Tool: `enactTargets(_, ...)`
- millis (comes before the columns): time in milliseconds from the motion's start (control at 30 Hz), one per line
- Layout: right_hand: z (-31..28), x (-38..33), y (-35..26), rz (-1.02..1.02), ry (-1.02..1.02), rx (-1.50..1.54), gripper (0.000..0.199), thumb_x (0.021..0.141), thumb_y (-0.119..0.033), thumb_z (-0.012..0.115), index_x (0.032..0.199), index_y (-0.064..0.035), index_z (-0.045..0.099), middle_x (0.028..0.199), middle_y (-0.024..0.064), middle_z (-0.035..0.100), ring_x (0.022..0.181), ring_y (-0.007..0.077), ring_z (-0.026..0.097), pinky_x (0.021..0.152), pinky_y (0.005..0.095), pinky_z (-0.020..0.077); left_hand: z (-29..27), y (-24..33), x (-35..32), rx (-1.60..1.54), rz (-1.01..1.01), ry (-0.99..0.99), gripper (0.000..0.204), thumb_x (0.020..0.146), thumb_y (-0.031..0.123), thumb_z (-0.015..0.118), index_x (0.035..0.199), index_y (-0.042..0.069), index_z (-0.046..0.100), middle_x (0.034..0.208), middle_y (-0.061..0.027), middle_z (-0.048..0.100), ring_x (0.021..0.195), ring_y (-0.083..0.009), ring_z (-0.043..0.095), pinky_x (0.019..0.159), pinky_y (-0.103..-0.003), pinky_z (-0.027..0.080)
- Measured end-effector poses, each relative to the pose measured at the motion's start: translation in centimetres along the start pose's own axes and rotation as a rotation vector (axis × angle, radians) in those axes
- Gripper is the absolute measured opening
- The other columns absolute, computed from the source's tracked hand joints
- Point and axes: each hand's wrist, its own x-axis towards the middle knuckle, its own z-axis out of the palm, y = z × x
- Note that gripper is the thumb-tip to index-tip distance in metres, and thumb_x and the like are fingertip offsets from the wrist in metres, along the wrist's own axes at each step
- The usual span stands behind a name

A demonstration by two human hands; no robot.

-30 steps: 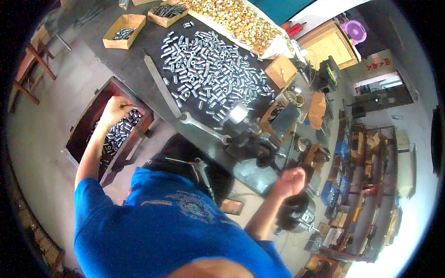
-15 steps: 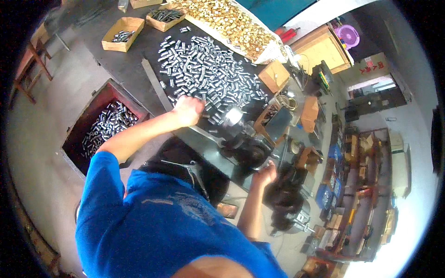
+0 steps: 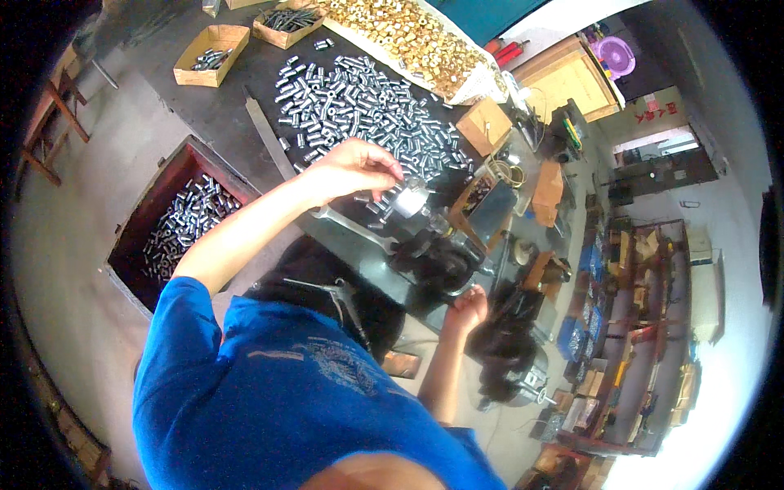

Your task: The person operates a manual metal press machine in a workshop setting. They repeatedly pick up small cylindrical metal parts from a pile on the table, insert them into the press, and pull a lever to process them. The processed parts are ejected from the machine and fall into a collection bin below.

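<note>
Red wooden crate point(image 3: 135, 245) of steel sleeves sitting well left of both hands, left hand point(image 3: 353, 167) reaching over the pile of steel sleeves point(image 3: 359, 102), fingers pinching together at the shiny fixture point(image 3: 406, 200), right hand point(image 3: 467, 309) gripping the black press handle point(image 3: 457, 286) lower right.

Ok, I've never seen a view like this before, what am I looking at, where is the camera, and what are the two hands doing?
One picture, from a wide fisheye camera worn on a person's head, looking down; edges bend. The blue shirt is the person's own. The left hand reaches over a dark workbench to a small press-like machine, fingers beside a shiny metal piece; whether it grips it is unclear. The right hand sits low by the machine's dark lever. On the bench lie scattered silver metal sleeves and brass-coloured parts. A red box holds more sleeves.
</note>
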Motion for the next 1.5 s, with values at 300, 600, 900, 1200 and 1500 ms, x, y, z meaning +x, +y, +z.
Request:
enactTargets(300, -0.2, -0.5, -0.1, -0.041, -0.039, 0.024, 0.015, 0.08, -0.014, 0.044, 0.079, -0.0017, 0.053, 0.058, -0.0005, 0.045, 0.044, 0.0048, 0.033, 0.037, 0.0177, 0.0207, -0.6, -0.5, 1.0, 0.063, -0.046, -0.022, 0.013, 0.075, 0.003, 0.06, 0.084, -0.006, 0.058, 0.072, -0.0087, 0.059, 0.057, -0.012, 0.057, 0.055, -0.023, 0.048)
enactTargets(600, 0.6, -3.1, -4.5, -0.136, -0.184, -0.022, 0.016, 0.08, -0.017, 0.045, 0.078, -0.0022, 0.05, 0.054, -0.002, 0.038, 0.042, 0.0043, 0.028, 0.036, 0.0178, 0.0179, -0.9, -0.5, 1.0, 0.049, -0.037, -0.082, 0.014, 0.076, 0.003, 0.059, 0.088, -0.004, 0.058, 0.075, -0.0075, 0.059, 0.064, -0.0121, 0.058, 0.058, -0.023, 0.048)
enactTargets(900, 7.0, 4.4, -7.7, -0.197, -0.125, 0.033, 0.014, 0.078, -0.014, 0.039, 0.071, -0.0071, 0.049, 0.057, -0.0038, 0.037, 0.043, 0.0044, 0.027, 0.036, 0.0192, 0.0185, -0.9, 0.0, 0.3, 0.059, -0.042, -0.027, 0.012, 0.079, 0.009, 0.057, 0.081, -0.003, 0.058, 0.066, -0.0051, 0.057, 0.056, -0.0093, 0.056, 0.053, -0.022, 0.047)
enactTargets(1200, 1.3, 6.9, 2.2, -0.171, 0.179, -0.055, 0.016, 0.079, -0.014, 0.047, 0.072, -0.0025, 0.054, 0.053, -0.0004, 0.043, 0.044, 0.0082, 0.038, 0.04, 0.0213, 0.0304, -0.9, -0.7, 0.7, 0.056, -0.038, -0.056, 0.012, 0.075, -0.002, 0.057, 0.087, -0.006, 0.056, 0.072, -0.0084, 0.059, 0.064, -0.0137, 0.059, 0.061, -0.024, 0.049)
enactTargets(1500, 1.9, -2.2, -6.3, -0.182, -0.284, -0.025, 0.019, 0.078, -0.022, 0.046, 0.073, -0.0038, 0.05, 0.053, -0.0029, 0.036, 0.039, 0.0046, 0.023, 0.034, 0.0193, 0.0154, -0.7, -0.1, 0.6, 0.146, -0.049, -0.071, 0.015, 0.074, -0.006, 0.055, 0.088, -0.005, 0.056, 0.075, -0.0081, 0.06, 0.067, -0.0129, 0.059, 0.063, -0.024, 0.048)
